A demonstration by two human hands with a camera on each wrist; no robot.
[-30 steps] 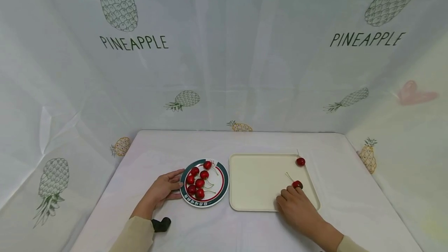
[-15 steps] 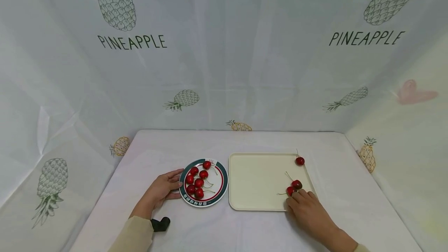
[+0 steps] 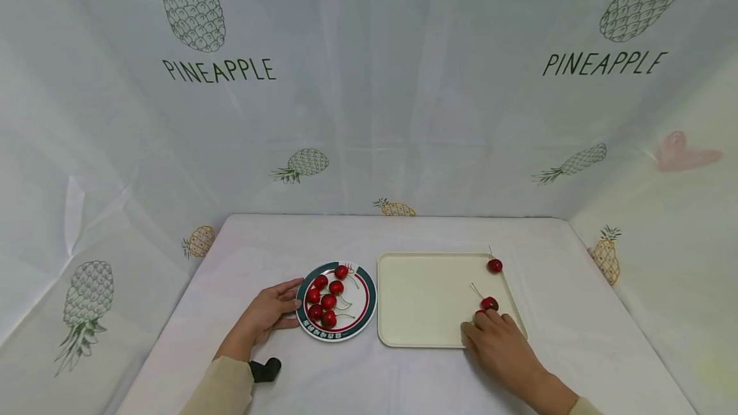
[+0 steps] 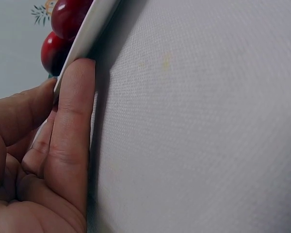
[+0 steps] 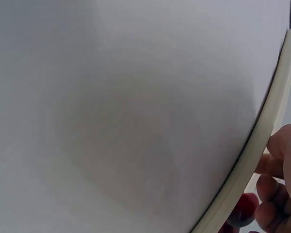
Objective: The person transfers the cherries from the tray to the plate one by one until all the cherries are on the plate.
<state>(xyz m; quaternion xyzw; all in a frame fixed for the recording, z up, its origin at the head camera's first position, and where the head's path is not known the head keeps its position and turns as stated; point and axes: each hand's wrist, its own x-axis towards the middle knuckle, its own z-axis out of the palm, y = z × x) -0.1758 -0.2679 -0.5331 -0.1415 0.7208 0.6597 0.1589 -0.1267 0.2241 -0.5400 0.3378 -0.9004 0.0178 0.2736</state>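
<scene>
My left hand [image 3: 271, 309] holds the left rim of a round plate [image 3: 369, 305] with a dark green border. In the left wrist view a finger [image 4: 72, 136] lies under the plate's edge, with the thumb at its rim. Several red cherries [image 3: 328, 301] with stems rest on the plate. My right hand [image 3: 498, 344] is over the front right of a cream rectangular tray [image 3: 421, 300], fingers bent beside a cherry [image 3: 480, 314] they mostly cover. Whether they pinch it or its stem I cannot tell. Just beyond the fingertips lies another cherry [image 3: 489, 303].
One more cherry [image 3: 494, 266] sits at the tray's back right corner, its stem pointing away. A black object [image 3: 266, 370] shows beside the left sleeve. White cloth [image 3: 346, 383] covers the table, and a pineapple-print curtain [image 3: 369, 101] hangs behind it.
My right hand drew back to the right, uncovering the front cherry and its stem, then moved left over them again. The left hand and plate have stayed put.
</scene>
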